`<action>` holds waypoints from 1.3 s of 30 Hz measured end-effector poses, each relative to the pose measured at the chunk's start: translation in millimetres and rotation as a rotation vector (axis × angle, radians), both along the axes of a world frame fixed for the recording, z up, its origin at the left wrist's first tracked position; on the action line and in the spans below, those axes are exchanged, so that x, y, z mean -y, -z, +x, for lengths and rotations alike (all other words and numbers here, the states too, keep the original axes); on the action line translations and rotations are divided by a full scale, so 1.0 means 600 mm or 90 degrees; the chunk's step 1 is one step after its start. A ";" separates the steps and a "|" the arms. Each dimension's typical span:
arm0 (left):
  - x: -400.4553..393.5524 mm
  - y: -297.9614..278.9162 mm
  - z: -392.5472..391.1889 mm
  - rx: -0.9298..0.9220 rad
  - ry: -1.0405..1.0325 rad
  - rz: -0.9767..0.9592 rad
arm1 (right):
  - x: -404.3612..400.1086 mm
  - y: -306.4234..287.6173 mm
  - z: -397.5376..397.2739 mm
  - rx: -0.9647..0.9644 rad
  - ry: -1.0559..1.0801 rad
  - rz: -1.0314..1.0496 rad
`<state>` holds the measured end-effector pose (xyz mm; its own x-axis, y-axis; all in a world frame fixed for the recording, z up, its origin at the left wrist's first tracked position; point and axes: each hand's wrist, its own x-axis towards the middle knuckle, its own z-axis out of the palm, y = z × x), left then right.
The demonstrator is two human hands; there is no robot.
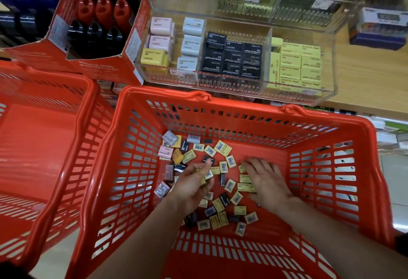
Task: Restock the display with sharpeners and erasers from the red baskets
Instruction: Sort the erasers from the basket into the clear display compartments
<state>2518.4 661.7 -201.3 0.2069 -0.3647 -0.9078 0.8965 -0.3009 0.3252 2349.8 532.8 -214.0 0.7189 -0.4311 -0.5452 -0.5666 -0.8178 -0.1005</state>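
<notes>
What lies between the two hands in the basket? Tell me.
In the head view, loose yellow erasers and a black one lie on the red basket floor between the left hand and right hand.

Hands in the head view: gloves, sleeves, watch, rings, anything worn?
Nothing worn that shows. The left hand and right hand are both bare, with no gloves, and no rings visible on the fingers facing the camera. Both forearms are uncovered up to the frame edge, with no watch or band at either wrist. A dark patch at the right edge could be clothing; too little shows to tell.
</notes>
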 end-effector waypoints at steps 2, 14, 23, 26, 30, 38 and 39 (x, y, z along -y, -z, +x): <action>-0.001 -0.001 -0.003 -0.001 0.007 0.000 | 0.000 0.007 -0.002 -0.009 -0.012 -0.037; 0.010 -0.018 0.002 -0.034 0.016 -0.015 | -0.014 -0.010 0.015 0.122 0.201 0.005; 0.021 -0.225 0.056 0.113 0.208 -0.065 | -0.034 -0.249 0.032 0.360 0.294 0.104; 0.026 -0.341 0.063 0.184 0.302 -0.078 | -0.026 -0.372 0.036 0.406 0.252 0.093; 0.042 -0.484 0.046 0.245 0.340 -0.157 | -0.003 -0.525 0.032 0.429 0.168 0.020; 0.074 -0.572 -0.020 0.231 0.281 -0.257 | 0.016 -0.623 0.016 0.507 0.138 -0.006; 0.081 -0.571 -0.023 0.235 0.278 -0.254 | 0.020 -0.621 0.018 0.511 0.148 -0.002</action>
